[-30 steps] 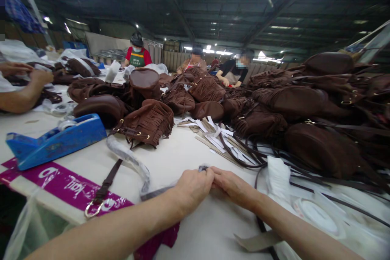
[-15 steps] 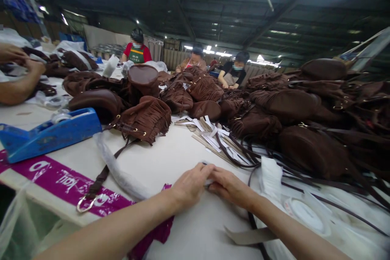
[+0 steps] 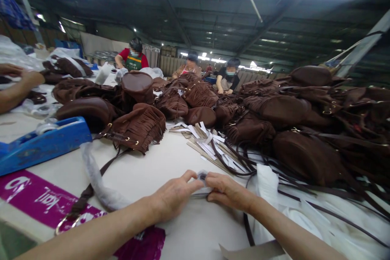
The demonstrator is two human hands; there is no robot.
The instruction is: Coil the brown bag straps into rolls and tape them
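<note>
A small roll with a dark core and clear plastic wrap [image 3: 202, 176] is between my two hands, low over the white table [image 3: 137, 174]. My left hand [image 3: 172, 196] pinches it from the left with thumb and forefinger. From the right, the fingers of my right hand [image 3: 228, 189] grip it. What the dark core is cannot be made out. To the left of my hands lies a long strip wrapped in pale plastic [image 3: 102, 183]. Beside that is a dark brown strap with a metal ring [image 3: 81, 205]. A brown fringed bag [image 3: 138, 128] sits beyond.
At the left stands a blue tape dispenser [image 3: 45, 142] above a purple printed strip [image 3: 45, 203]. Piled brown bags [image 3: 283, 109] line the back and right. Paper strips [image 3: 204, 142] and white wrapping [image 3: 266, 183] lie nearer. Co-workers [image 3: 132, 57] are across the table; another person's arms [image 3: 18, 87] enter at left.
My hands have moved slightly apart, and more of the wrapped roll shows between them. The camera view has tilted up a little and shifted right.
</note>
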